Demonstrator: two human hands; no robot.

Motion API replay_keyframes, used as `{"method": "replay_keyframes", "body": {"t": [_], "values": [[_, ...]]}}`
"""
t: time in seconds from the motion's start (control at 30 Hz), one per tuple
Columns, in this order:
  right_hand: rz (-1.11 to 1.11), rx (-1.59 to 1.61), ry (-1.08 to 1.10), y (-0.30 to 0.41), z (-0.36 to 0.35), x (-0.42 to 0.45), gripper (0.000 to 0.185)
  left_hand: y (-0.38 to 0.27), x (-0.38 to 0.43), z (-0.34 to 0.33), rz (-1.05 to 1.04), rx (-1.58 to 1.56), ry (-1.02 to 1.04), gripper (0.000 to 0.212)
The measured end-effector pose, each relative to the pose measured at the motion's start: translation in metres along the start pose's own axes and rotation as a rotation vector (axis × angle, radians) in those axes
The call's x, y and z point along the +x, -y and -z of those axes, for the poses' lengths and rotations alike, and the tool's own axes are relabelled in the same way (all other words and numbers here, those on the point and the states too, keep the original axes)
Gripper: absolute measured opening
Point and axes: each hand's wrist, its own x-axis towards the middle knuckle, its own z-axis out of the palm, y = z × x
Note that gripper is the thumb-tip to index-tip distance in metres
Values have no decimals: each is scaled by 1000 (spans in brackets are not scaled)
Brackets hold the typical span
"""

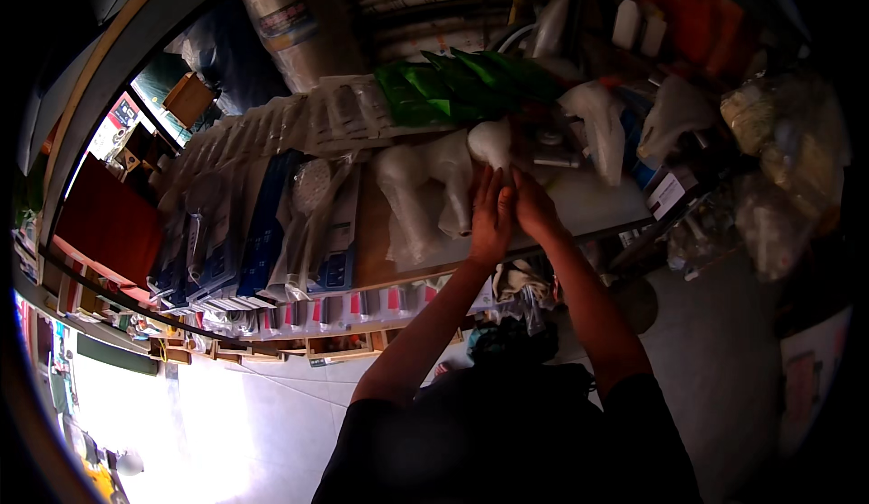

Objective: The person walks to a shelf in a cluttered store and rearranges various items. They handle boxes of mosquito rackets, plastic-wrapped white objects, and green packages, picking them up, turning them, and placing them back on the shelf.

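Both hands are close together over the counter. My left hand (pixel 492 215) lies against the lower part of a white foam-wrapped item (pixel 490 143), its fingers pointing up. My right hand (pixel 535 205) closes around the item's lower end from the other side. The wrapping hides what is inside. Just left of my left hand, more foam-wrapped items (pixel 415 192) lie on the counter, one with its narrow end near my wrist. Further left are packaged shower heads (pixel 311 185) in clear plastic and blue card.
Green packets (pixel 461 86) lie behind the hands, beside a row of clear-bagged packs (pixel 271 124). To the right are a white plastic bag (pixel 601 124), a labelled box (pixel 669 193) and hanging bags (pixel 777 212). The counter's front edge (pixel 407 278) runs under my forearms.
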Motion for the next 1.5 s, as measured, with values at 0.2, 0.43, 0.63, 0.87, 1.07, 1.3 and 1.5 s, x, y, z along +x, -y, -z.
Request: {"method": "replay_keyframes", "body": {"t": [0.2,0.43,0.63,0.87,1.07,1.3,1.5], "values": [[108,8,-148,-7,76,6,47,0,-4,0,24,75,-12,57],[114,-454,-513,-72,126,61,48,-8,-5,-1,40,119,-8,58],[-108,-307,-373,-96,116,75,51,-11,-5,0,98,76,9,59],[-82,-283,-446,-117,109,77,55,-8,-4,-6,0,130,-39,56],[152,-36,-574,-69,99,50,52,2,-4,-5,-90,161,-133,56],[165,36,-542,-55,80,-3,52,-51,20,52,-339,395,-135,51],[139,165,-469,-19,77,-32,48,-19,17,143,239,763,-300,76]]}}
